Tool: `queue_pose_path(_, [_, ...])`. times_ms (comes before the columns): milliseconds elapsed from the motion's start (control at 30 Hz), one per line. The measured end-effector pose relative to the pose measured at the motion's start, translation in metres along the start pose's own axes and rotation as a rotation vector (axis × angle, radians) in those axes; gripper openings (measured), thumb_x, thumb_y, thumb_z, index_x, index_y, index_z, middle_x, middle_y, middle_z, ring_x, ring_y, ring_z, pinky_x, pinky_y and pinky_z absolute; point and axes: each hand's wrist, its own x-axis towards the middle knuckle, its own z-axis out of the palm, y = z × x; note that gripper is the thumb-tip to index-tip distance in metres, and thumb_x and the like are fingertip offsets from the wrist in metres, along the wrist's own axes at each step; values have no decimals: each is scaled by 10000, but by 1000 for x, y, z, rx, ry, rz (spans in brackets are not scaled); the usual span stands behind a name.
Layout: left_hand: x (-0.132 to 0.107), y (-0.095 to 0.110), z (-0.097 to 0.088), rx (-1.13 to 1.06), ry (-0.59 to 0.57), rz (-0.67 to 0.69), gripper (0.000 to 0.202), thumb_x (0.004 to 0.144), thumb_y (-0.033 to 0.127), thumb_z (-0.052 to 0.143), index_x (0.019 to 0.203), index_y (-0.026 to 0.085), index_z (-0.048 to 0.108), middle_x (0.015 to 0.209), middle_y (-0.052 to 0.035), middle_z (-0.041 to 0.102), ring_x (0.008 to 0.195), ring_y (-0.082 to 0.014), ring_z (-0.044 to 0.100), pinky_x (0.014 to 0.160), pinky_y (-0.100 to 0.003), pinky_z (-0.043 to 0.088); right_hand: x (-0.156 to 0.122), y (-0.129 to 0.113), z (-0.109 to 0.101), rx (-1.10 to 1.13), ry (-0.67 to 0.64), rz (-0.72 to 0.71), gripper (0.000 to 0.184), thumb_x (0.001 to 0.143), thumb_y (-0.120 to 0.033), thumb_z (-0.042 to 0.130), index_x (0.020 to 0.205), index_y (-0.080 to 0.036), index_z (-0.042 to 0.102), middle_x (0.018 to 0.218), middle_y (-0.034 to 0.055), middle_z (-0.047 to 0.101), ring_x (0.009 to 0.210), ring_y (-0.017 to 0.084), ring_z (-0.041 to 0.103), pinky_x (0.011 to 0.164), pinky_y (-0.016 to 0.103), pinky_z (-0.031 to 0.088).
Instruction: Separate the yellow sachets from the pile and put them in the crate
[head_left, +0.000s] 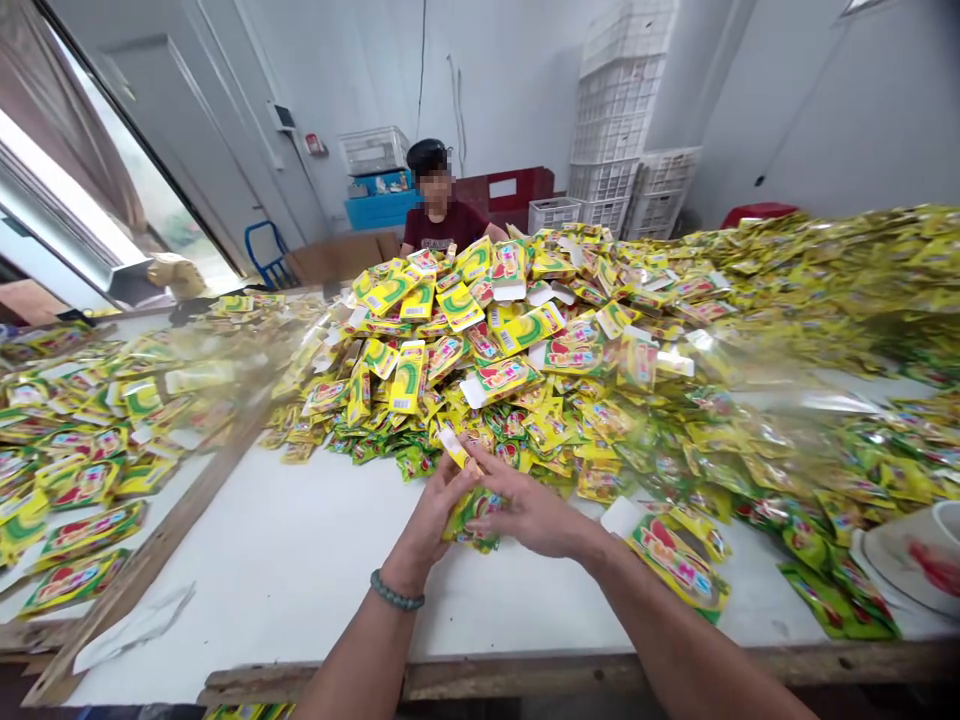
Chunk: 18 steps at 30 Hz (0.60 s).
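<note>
Just in front of the heap, my left hand (pixel 433 508), with a braided green band at the wrist, is closed around a small yellow carton (pixel 463 457) whose white flap stands up. My right hand (pixel 534 512) meets it from the other side, forefinger against the carton near the flap. Green-and-yellow sachets (pixel 470 520) show between the palms, with my right thumb over them; how far they sit inside the carton is hidden. A larger yellow-green box (pixel 675 565) with a white end flap lies beside my right forearm.
Behind my hands rises a heap of yellow cartons (pixel 409 375) and sachets (pixel 555 425). More packs (pixel 86 485) lie left of a wooden strip (pixel 172 535). A white tub (pixel 911 555) stands at right. Across the table sits a person (pixel 442 220), near stacked white crates (pixel 615 120).
</note>
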Motion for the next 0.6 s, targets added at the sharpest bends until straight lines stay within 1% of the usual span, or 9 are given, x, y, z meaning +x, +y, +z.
queue_pose_path(67, [1,1,2,-3,0,-24,534,699,314,771,1199,199,622,1248,-77,653,1209,-273,561,1004,-357,453,-6,-2,4,-41,-26,-18,294,781,-283,729,1069,-226,722,1601,49,147,1472,275,110,1181,471,169])
queue_pose_path(133, [2,4,2,-65,-21,-60,436,724,340,705,1113,149,668,1148,-98,700,1157,-289,598,987,-379,470,-10,-7,5,-38,-37,-22,188,759,-302,749,916,-198,752,1608,41,112,1474,287,83,1179,451,178])
queue_pose_path(167, [3,5,1,-109,-33,-82,415,735,366,665,1077,130,683,1091,-107,720,1123,-298,618,966,-395,486,-11,-10,4,-6,-39,-16,181,754,-309,752,897,-199,753,1602,44,152,1469,290,126,1171,435,209])
queue_pose_path(200, [4,7,0,-151,-41,-102,412,741,385,631,1051,120,691,1042,-113,732,1090,-306,636,942,-411,503,-12,-12,2,50,-32,3,203,757,-315,748,930,-207,750,1577,59,247,1448,292,221,1152,423,260])
queue_pose_path(267, [5,9,-2,-190,-29,-116,391,737,380,614,1013,117,701,980,-109,744,1030,-305,664,892,-417,531,-13,-14,-4,211,18,71,303,788,-338,714,1071,-230,713,1397,84,535,1284,280,495,1056,410,401])
queue_pose_path(300, [5,9,-2,-185,-13,-112,364,731,355,628,1000,121,703,964,-101,747,1004,-296,675,873,-405,541,-12,-14,-7,292,76,103,338,805,-354,692,1120,-233,688,1250,72,646,1147,260,600,985,398,462])
queue_pose_path(367, [4,8,0,-142,5,-99,321,718,296,676,995,135,701,958,-82,749,953,-264,691,841,-365,552,-9,-10,-11,405,273,134,332,824,-380,662,1113,-217,672,1008,37,724,928,219,670,863,362,521])
queue_pose_path(500, [0,-1,5,79,10,-74,319,694,261,784,984,158,700,921,-47,746,825,-173,696,764,-261,549,-3,5,-16,403,689,119,280,805,-397,669,1005,-202,656,916,24,712,854,194,651,792,320,523])
queue_pose_path(600, [0,-6,5,256,73,5,328,603,271,860,869,150,711,804,-21,736,733,-127,673,708,-210,532,-1,13,-18,283,825,133,254,783,-413,683,905,-194,645,848,21,694,805,188,630,743,301,510])
